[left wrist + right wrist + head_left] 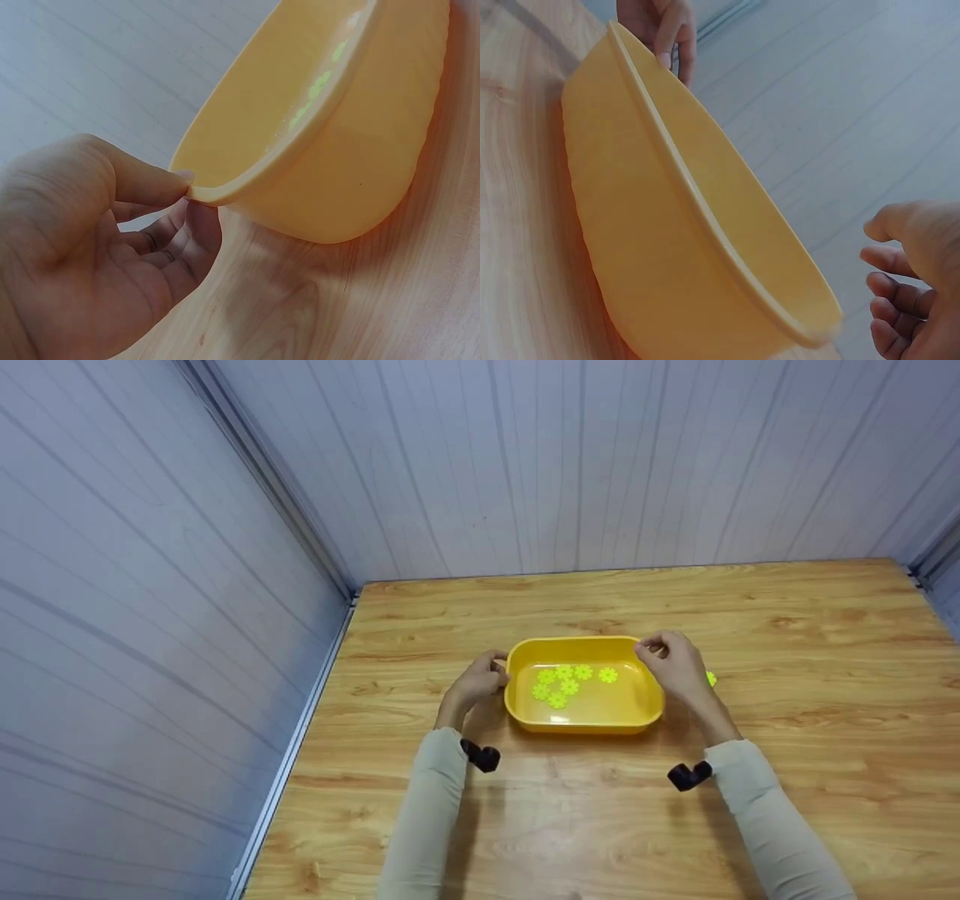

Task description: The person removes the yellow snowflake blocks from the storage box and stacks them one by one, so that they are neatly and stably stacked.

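A yellow plastic basin (585,727) stands on the wooden table, with several bright yellow-green flower-shaped pieces (557,700) lying flat on its bottom, mostly toward the left side. My left hand (480,681) pinches the basin's left rim between thumb and fingers, as the left wrist view shows up close. At the basin's right end hovers my right hand (675,664), its fingers loosely bent. In the right wrist view that hand (911,277) is apart from the rim, a gap shows between thumb and forefinger, and nothing is held.
Another yellow-green flower piece (711,679) lies on the table (825,720), partly hidden behind my right wrist. Pale panelled walls (540,465) rise behind the table and along its left side. Each wrist carries a small black camera (484,757).
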Motion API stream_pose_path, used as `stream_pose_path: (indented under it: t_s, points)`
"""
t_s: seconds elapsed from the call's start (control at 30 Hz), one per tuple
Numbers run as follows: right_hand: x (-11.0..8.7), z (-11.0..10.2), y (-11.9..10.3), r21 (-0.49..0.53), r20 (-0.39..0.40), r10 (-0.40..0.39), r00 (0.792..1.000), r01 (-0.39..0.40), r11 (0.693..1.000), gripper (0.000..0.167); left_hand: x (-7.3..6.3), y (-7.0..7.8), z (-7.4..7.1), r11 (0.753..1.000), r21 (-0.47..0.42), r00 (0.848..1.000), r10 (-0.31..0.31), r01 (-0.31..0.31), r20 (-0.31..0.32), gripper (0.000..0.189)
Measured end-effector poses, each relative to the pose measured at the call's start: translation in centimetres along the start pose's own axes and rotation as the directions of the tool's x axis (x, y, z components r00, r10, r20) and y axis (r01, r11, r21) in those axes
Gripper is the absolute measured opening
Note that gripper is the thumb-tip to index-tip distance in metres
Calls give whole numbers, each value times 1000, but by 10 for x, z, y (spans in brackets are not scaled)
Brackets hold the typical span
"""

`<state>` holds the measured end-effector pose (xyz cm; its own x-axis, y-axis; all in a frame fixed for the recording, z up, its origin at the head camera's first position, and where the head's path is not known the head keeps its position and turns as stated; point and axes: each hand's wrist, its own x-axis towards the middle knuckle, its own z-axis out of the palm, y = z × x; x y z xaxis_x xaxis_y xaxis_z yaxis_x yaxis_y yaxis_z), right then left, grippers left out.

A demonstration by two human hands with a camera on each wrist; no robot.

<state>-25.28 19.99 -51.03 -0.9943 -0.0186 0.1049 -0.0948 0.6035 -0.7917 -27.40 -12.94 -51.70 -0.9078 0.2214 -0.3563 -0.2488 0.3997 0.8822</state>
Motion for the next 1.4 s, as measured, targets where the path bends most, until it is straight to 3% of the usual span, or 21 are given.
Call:
stream_pose_path:
  t_s: [0.5, 0.8, 1.07, 1.4]
  points:
    - [1, 33, -19, 69, 42, -88, 995, 85, 994, 26, 0, 1, 0, 1000, -20, 1000, -5, 5, 9, 46]
    - [2, 48, -19, 107, 96, -68, 993, 57, 993, 25, 1, 1, -1, 1000, -6, 1000, -11, 11, 6, 48]
    - [4, 57, -16, 78, 131, 4, 991, -15, 997, 28, 0, 1, 0, 1000, -15, 1000, -6, 6, -2, 47]
    - [9, 63, -8, -55, 131, 50, 990, -43, 998, 32, 0, 1, -1, 1000, -19, 1000, 1, -1, 7, 46]
